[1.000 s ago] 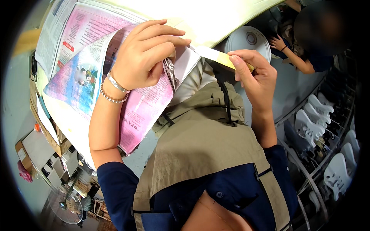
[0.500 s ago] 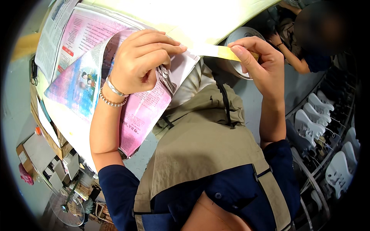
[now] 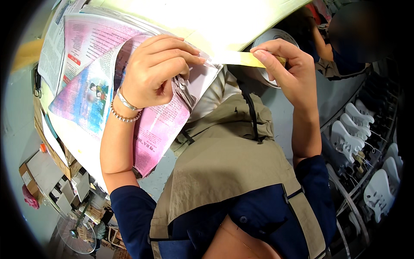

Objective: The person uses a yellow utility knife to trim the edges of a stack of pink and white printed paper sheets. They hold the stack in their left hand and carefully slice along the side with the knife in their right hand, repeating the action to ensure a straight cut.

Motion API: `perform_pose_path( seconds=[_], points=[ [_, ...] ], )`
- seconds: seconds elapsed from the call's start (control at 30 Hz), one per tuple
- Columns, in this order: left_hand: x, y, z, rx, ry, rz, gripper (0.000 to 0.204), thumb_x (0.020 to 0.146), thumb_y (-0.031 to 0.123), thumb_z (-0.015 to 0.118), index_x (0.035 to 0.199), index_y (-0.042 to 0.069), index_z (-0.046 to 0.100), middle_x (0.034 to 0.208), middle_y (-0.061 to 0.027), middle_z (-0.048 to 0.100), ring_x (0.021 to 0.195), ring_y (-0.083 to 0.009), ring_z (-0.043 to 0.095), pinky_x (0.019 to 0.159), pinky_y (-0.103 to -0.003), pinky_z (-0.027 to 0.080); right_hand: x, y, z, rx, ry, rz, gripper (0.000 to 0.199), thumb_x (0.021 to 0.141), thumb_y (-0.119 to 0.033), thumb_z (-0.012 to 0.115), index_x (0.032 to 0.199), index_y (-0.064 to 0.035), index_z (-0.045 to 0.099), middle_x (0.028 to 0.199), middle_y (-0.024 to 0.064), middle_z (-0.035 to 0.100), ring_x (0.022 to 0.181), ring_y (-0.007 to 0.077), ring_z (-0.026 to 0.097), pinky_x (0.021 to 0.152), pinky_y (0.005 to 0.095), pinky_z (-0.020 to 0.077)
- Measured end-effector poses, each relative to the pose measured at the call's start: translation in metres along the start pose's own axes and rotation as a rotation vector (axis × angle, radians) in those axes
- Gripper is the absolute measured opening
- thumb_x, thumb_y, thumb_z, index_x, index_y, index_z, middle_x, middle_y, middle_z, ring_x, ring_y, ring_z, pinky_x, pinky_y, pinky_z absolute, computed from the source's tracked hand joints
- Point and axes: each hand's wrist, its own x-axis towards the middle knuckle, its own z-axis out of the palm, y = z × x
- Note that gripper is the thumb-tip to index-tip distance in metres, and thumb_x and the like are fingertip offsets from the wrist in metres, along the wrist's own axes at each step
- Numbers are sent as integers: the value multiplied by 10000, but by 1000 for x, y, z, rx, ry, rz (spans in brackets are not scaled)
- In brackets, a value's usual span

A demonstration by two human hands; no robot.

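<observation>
The right hand (image 3: 288, 71) pinches one end of a yellowish strip of tape (image 3: 236, 58) between thumb and fingertips. The strip's long axis runs nearly level, pointing left to the left hand (image 3: 157, 71), whose curled fingers press its other end onto the folded edge of pink newspaper (image 3: 160, 129). The paper wraps a pale board (image 3: 215, 17).

Newspaper stack (image 3: 86, 64) partly under left hand (image 3: 157, 71); top cropped.
</observation>
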Motion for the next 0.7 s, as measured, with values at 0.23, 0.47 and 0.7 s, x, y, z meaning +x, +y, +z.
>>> perform_pose_path(
  seconds=[0.23, 0.47, 0.7],
  points=[
    [0, -1, 5, -35, 33, -9, 246, 681, 290, 629, 663, 66, 530, 994, -126, 719, 930, -310, 654, 836, -401, 498, 28, 3, -14, -179, -202, -48, 237, 895, -232, 673, 902, 4, 701, 642, 2, 580, 549, 47, 478, 500, 212, 360],
    [3, -1, 6, -69, 15, -30, 189, 590, 163, 651, 673, 47, 527, 1029, -148, 707, 934, -326, 637, 843, -400, 494, 82, 11, -21, -230, -616, -26, 225, 929, -252, 631, 922, -36, 692, 648, -53, 540, 531, 19, 417, 467, 183, 293],
    [7, 4, 8, -84, 65, -61, 260, 522, -135, 450, 686, 41, 548, 946, -80, 699, 901, -290, 619, 765, -364, 513, 80, 24, 2, -86, -745, -28, 189, 934, -206, 616, 924, -26, 673, 630, -53, 526, 529, 23, 416, 478, 186, 308]
  ],
)
